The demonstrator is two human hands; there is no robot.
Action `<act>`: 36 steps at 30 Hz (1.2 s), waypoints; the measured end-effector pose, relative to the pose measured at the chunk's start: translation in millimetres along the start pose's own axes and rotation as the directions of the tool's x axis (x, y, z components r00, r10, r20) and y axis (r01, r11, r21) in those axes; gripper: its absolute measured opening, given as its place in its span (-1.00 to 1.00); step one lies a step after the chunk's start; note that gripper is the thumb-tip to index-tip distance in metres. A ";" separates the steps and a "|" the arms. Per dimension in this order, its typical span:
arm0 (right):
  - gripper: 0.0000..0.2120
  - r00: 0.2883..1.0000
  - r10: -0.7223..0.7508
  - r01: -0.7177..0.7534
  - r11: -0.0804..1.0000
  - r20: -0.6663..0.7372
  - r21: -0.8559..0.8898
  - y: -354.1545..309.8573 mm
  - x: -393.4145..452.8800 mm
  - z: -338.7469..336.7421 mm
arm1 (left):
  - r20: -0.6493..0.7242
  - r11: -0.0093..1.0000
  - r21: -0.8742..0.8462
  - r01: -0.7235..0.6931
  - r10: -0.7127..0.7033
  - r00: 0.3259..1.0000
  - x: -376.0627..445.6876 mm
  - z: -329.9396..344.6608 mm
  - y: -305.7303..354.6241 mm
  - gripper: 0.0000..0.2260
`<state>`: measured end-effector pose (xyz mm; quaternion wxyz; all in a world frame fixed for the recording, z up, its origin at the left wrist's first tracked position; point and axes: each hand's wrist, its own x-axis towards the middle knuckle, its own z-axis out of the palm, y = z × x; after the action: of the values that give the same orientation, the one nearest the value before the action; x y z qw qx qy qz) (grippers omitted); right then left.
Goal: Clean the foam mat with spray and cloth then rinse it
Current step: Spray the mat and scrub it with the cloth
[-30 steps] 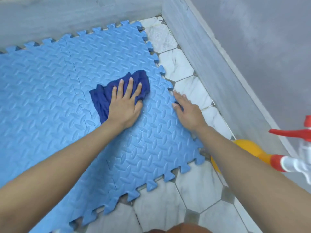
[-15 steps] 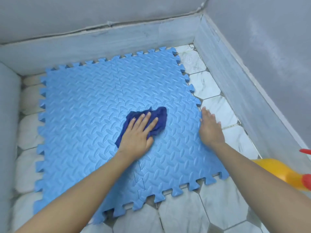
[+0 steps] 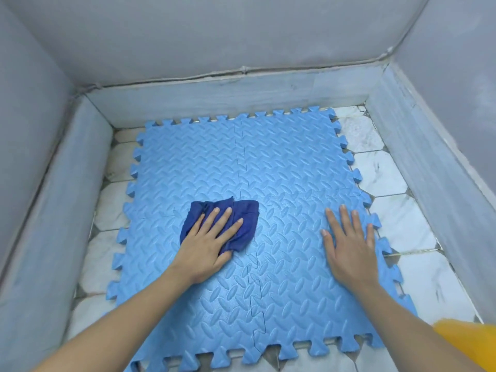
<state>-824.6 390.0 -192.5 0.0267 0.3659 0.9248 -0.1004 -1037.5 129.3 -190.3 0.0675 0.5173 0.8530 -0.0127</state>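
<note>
Left hand (image 3: 208, 248) lies flat, fingers straight and slightly spread, palm pressing on dark blue cloth (image 3: 241, 226). Cloth is bunched and creased under the fingers, poking out beyond the fingertips and to the right of the hand; it sits near the middle of the foam mat (image 3: 281, 170), just left of the centre seam. Right hand (image 3: 350, 248) also flat and open, fingers straight and apart, palm down directly on the mat near its right edge, holding nothing. The hands are well apart, both forearms reaching in from the bottom of the view. Mat is light blue, made of interlocking tiles with a raised diamond-plate texture and puzzle-tooth edges, lying flat on the floor (image 3: 402, 226) of white marble-look hexagon tiles. Grey walls (image 3: 241, 30) with a pale skirting enclose the floor on the left, far and right sides. Blurred yellow object (image 3: 469, 342) at bottom right corner, cut off by the frame; cannot tell what it is.
</note>
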 end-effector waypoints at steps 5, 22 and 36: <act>-0.45 0.999 0.006 -0.006 1.000 -0.034 0.005 -3.0 1.6 -0.5 | 0.015 0.982 -0.023 0.188 -0.188 0.982 8.2 -4.7 -14.9 -0.40; -0.31 0.975 -0.222 0.222 0.975 -0.011 -0.007 -63.1 96.4 -158.3 | -0.108 0.925 -0.269 0.269 -0.307 0.946 31.5 -59.4 -32.4 -0.39; -0.36 0.707 -0.422 0.405 0.899 -0.568 -0.164 -279.5 222.1 -478.2 | -0.575 0.991 -0.050 0.127 -0.132 0.807 122.3 -351.7 -92.3 -0.52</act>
<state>-1166.1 438.2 294.4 -0.2804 0.1618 0.9458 0.0275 -1210.7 226.4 137.9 -0.1925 0.4373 0.8666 0.1439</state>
